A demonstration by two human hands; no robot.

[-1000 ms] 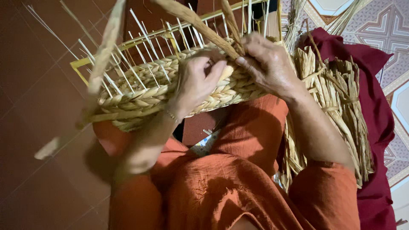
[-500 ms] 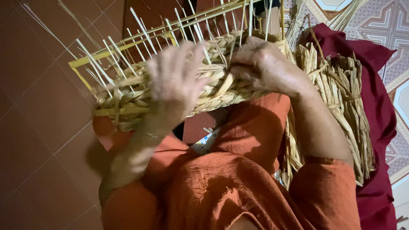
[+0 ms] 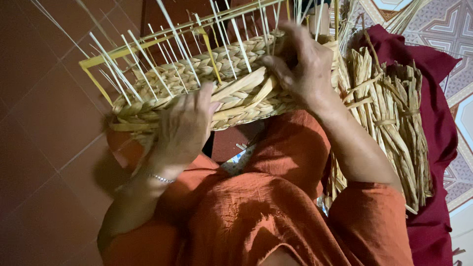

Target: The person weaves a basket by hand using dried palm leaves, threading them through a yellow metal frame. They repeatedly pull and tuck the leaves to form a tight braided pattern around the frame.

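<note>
Brown tiled floor, one half-woven basket resting over orange-clad knees.
Left hand presses its fingers flat on the near rim; right hand pinches a strand beyond; two straw bundles lie right on red cloth.

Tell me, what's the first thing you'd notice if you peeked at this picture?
Right in the middle, a half-woven straw basket rests on the person's lap, thin pale spokes sticking up from its braided wall. The left hand presses on its near side and the right hand grips its right end. Beside it, on the right, dried straw bundles lie on a dark red cloth.
</note>
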